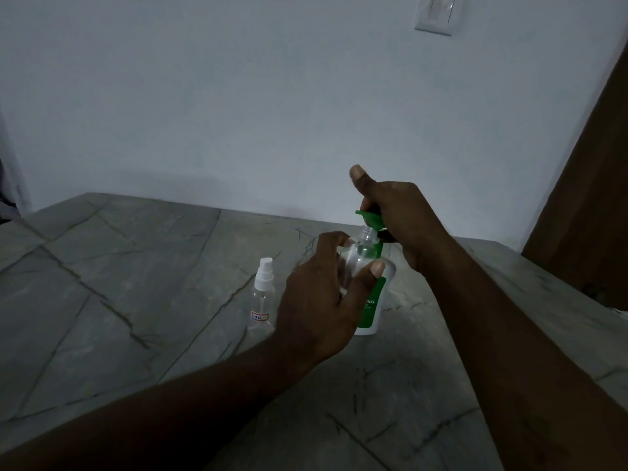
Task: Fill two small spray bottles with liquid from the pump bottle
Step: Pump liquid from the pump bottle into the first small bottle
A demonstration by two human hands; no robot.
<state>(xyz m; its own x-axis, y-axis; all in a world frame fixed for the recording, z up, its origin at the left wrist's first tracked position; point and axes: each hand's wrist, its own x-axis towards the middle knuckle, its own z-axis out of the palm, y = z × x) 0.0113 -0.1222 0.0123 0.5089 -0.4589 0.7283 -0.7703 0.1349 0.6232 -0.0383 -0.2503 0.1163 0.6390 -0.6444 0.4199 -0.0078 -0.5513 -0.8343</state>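
My left hand (319,297) grips a small clear spray bottle (358,253) with its cap off, holding its open neck just under the green pump spout. My right hand (394,215) is curled over the green pump head (368,217) of the white pump bottle (377,300), thumb raised. The pump bottle, with a green label, stands on the grey marble-patterned table (136,266), mostly behind my left hand. A second small clear spray bottle (261,297) with a white sprayer cap stands upright to the left, apart from both hands.
A pale wall rises behind the table with a white switch plate (438,11) at the top. A dark brown wooden panel (584,198) stands at the right. The room is dim.
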